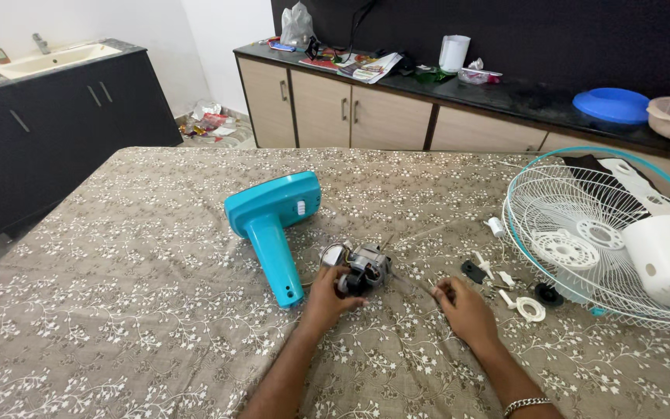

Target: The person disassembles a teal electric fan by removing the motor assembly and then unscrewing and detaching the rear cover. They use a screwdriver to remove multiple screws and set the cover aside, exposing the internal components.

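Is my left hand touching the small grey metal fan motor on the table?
Touching. The head view shows the left hand wrapped around the near side of the small grey metal fan motor.

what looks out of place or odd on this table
A fan lies in pieces on the patterned cloth: the teal stand is tipped on its side, the bare motor is out of its housing under the left hand, and the wire guard lies flat beside scattered small parts.

The person is working with both forearms bare and unsleeved, the left hand (326, 293) wearing nothing, the right hand (465, 309) showing a silver chain bracelet (526, 404) circling its wrist.
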